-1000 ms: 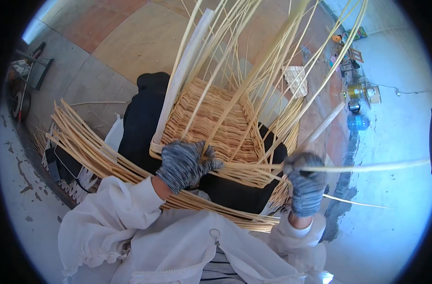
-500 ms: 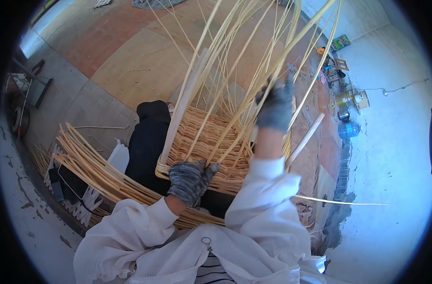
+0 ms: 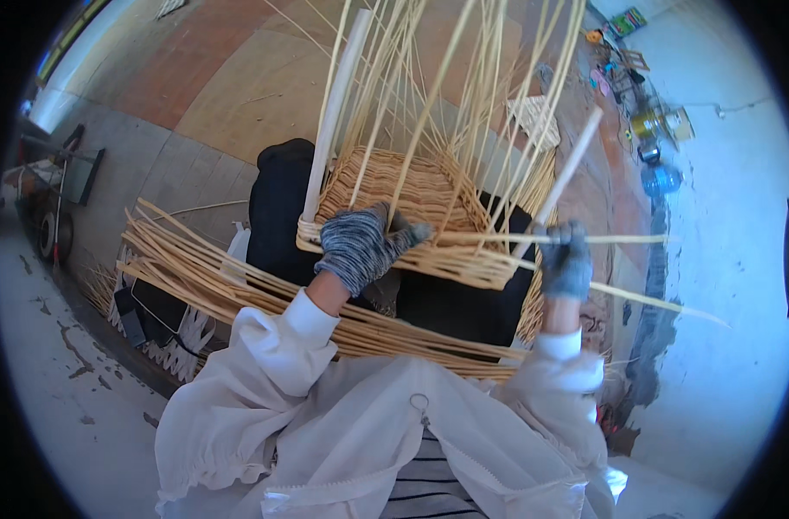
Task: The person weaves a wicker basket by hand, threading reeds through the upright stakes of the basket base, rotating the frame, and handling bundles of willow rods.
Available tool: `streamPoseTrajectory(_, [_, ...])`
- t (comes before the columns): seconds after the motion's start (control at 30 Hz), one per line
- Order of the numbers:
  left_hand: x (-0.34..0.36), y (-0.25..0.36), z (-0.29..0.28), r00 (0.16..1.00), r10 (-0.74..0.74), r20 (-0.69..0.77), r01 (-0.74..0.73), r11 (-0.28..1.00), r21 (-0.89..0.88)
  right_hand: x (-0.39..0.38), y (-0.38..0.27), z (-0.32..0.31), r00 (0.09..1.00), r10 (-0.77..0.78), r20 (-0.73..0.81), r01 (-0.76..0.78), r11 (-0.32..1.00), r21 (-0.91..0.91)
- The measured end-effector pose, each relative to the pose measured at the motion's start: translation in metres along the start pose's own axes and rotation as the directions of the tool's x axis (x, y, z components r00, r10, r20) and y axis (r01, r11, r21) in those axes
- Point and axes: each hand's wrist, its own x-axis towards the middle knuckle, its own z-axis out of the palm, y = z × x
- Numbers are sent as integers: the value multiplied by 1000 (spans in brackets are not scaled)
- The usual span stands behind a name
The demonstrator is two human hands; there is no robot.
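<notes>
A half-woven tan wicker basket [image 3: 399,177] rests across my black-trousered legs [image 3: 437,311], with long pale canes [image 3: 429,104] rising from it and thicker white stakes [image 3: 335,112] at its corners. My left hand [image 3: 364,246], in a grey knitted glove, is closed on the basket's near edge and the cane there. At the right, my right hand [image 3: 565,259], likewise gloved and slightly blurred, grips a horizontal cane [image 3: 632,238] beside the right-hand stake. A bundle of peeled canes [image 3: 187,264] lies crosswise beneath the basket, between it and my body.
A wheeled cart [image 3: 79,177] stands at the left. Along the right wall [image 3: 714,259] are a blue water jug [image 3: 662,180], a yellow container [image 3: 649,125] and small clutter. Patchwork boards [image 3: 230,86] cover the floor ahead, and a pale woven piece [image 3: 533,112] lies beyond the basket.
My right hand was reaching up among the upright canes half a second ago; now it is down at the right, gripping a cane. My left hand remains on the near edge.
</notes>
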Motion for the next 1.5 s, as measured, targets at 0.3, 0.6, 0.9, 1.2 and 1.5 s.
streamPoseTrajectory(0.3, [-16,28,4,985,-52,-162,74,989,131,-136,13,75,849,-434,303,492,857,-152])
streamPoseTrajectory(0.6, [-4,23,7,968,-148,-203,182,970,159,-48,19,50,975,-222,8,208,902,-377])
streamPoseTrajectory(0.9, [-10,63,-18,617,410,-671,-280,912,299,-42,44,12,944,-292,-155,291,956,-29])
streamPoseTrajectory(1.2, [86,117,-47,855,436,282,-499,841,212,-42,43,4,947,-273,-169,257,960,-109])
streamPoseTrajectory(1.5, [32,90,48,892,453,-9,-452,888,-87,-51,12,21,981,-142,-135,158,981,115])
